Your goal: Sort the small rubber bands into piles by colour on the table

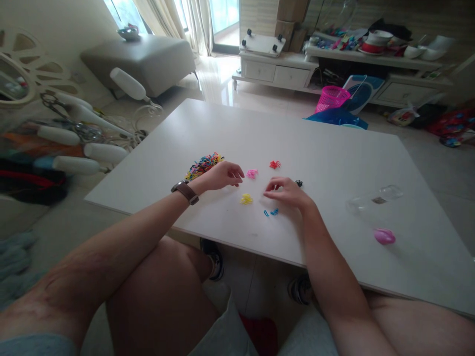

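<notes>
Five small piles [252, 173], one mixed heap [202, 165]

Beyond left hand [225, 174], fingers parted, and right hand [286, 192], grip unclear, bare table [237, 129] opens; near edge bodyward. The heap sits beside the left wrist; the piles ring the right hand.

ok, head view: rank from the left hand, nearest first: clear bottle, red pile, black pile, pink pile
1. Pink pile: just right of the left hand
2. Red pile: further right, toward the far side of the table
3. Black pile: beside the right hand
4. Clear bottle: well to the right, on its side
</notes>
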Tool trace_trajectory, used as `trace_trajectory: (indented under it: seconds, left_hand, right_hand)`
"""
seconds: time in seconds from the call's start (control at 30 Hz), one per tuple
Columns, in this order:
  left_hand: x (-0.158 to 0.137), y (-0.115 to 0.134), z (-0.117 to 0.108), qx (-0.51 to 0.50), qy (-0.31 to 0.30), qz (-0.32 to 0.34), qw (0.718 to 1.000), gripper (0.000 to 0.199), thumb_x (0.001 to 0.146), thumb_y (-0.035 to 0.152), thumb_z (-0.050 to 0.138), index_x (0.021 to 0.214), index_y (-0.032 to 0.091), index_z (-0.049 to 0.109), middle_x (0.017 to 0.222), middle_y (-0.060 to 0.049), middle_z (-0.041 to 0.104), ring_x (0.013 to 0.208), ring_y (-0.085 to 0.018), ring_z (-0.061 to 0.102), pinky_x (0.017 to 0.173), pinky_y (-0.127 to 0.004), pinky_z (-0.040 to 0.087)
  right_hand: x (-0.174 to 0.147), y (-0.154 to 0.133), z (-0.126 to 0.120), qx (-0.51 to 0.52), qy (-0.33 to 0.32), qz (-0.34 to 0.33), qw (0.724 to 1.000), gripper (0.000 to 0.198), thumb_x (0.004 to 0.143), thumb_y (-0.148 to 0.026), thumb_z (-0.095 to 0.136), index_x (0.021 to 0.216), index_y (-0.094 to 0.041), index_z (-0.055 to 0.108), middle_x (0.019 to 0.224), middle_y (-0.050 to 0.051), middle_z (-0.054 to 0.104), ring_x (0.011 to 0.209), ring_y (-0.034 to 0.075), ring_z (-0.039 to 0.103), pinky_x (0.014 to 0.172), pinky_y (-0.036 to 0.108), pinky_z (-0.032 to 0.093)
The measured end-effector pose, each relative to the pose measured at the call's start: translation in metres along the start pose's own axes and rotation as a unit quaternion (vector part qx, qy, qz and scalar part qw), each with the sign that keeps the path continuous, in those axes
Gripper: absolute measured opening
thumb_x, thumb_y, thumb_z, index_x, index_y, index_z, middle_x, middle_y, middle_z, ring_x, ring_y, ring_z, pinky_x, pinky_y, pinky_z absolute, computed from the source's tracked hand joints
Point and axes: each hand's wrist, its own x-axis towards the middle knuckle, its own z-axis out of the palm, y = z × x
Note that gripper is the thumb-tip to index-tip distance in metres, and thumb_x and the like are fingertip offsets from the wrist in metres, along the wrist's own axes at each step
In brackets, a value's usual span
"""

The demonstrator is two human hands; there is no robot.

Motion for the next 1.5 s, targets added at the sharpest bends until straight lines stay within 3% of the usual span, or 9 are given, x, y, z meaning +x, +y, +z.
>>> trace_trajectory:
  seconds: [0.07,0.13,0.27,0.33,0.67,0.9,1.03,1.37,1.5]
  left_hand:
    - [0.0,0.0,0.0,-0.004,0.001,0.002,1.0,0.02,0.08,0.026,0.077,0.094,0.013,0.074,0.076,-0.008,0.077,0.071,-0.018,0.075,0.059,-0.022,0.053]
    - [0.001,0.0,0.0,-0.006,-0.001,0.0,1.0,0.019,0.08,0.026,0.077,0.094,0.013,0.074,0.075,-0.008,0.077,0.071,-0.018,0.075,0.06,-0.022,0.054]
    - [0.001,0.001,-0.001,0.004,-0.001,-0.008,1.0,0.019,0.081,0.026,0.076,0.095,0.013,0.074,0.074,-0.008,0.077,0.071,-0.018,0.075,0.057,-0.022,0.052]
    - [0.001,0.001,-0.002,0.006,0.004,-0.012,1.0,0.02,0.081,0.027,0.076,0.095,0.013,0.074,0.074,-0.009,0.077,0.071,-0.018,0.075,0.056,-0.022,0.052]
    - [0.001,-0.013,-0.006,0.0,0.009,-0.021,1.0,0.022,0.081,0.031,0.076,0.095,0.014,0.074,0.077,-0.01,0.078,0.073,-0.019,0.076,0.061,-0.023,0.054]
    - [0.001,-0.011,-0.007,0.002,0.005,-0.022,1.0,0.022,0.081,0.03,0.075,0.095,0.014,0.074,0.078,-0.009,0.078,0.074,-0.018,0.075,0.06,-0.022,0.053]
    - [0.0,-0.013,-0.01,-0.011,0.009,-0.028,1.0,0.021,0.08,0.03,0.075,0.095,0.015,0.074,0.08,-0.009,0.078,0.075,-0.019,0.076,0.062,-0.023,0.055]
    - [-0.012,-0.023,-0.036,-0.006,0.137,-0.089,0.986,0.02,0.072,0.031,0.078,0.083,0.015,0.073,0.074,-0.005,0.073,0.066,-0.016,0.068,0.06,-0.025,0.051]
    - [-0.018,-0.034,-0.044,0.07,0.12,-0.091,0.986,0.02,0.07,0.032,0.075,0.082,0.016,0.075,0.072,-0.003,0.072,0.066,-0.015,0.064,0.061,-0.024,0.047]
  right_hand:
    - [-0.001,-0.007,0.008,0.011,-0.101,-0.003,0.995,0.02,0.077,-0.041,0.078,0.078,-0.021,0.077,0.089,0.003,0.066,0.079,0.017,0.059,0.071,0.03,0.047]
    - [-0.001,-0.009,0.012,0.0,-0.156,-0.008,0.988,0.018,0.074,-0.04,0.082,0.081,-0.023,0.08,0.091,0.003,0.065,0.082,0.018,0.058,0.072,0.03,0.047]
    - [-0.001,-0.007,0.01,-0.052,-0.194,-0.036,0.979,0.005,0.074,-0.032,0.082,0.075,-0.028,0.08,0.092,0.004,0.065,0.103,0.024,0.056,0.086,0.033,0.048]
    - [-0.001,-0.006,0.007,-0.061,-0.203,-0.033,0.977,0.001,0.074,-0.029,0.081,0.074,-0.028,0.08,0.091,0.005,0.065,0.105,0.025,0.055,0.087,0.034,0.048]
    - [-0.004,-0.004,0.004,-0.044,-0.206,-0.017,0.977,0.01,0.074,-0.021,0.071,0.076,-0.025,0.08,0.093,0.006,0.066,0.105,0.026,0.055,0.081,0.031,0.048]
    - [-0.009,0.005,-0.013,-0.029,-0.186,0.053,0.981,0.005,0.068,-0.023,0.076,0.072,-0.022,0.078,0.088,0.003,0.064,0.076,0.017,0.055,0.067,0.028,0.044]
    - [-0.011,0.009,-0.019,-0.038,-0.168,0.073,0.982,0.013,0.069,-0.026,0.075,0.08,-0.023,0.081,0.08,0.002,0.067,0.071,0.016,0.054,0.063,0.028,0.042]
    - [-0.011,-0.001,-0.011,-0.026,-0.197,0.091,0.976,0.014,0.073,-0.028,0.071,0.077,-0.023,0.084,0.08,0.003,0.079,0.076,0.021,0.066,0.066,0.03,0.045]
    - [-0.007,0.0,-0.006,-0.036,-0.123,0.064,0.99,0.015,0.075,-0.027,0.067,0.075,-0.022,0.082,0.078,0.003,0.076,0.072,0.019,0.062,0.064,0.03,0.043]
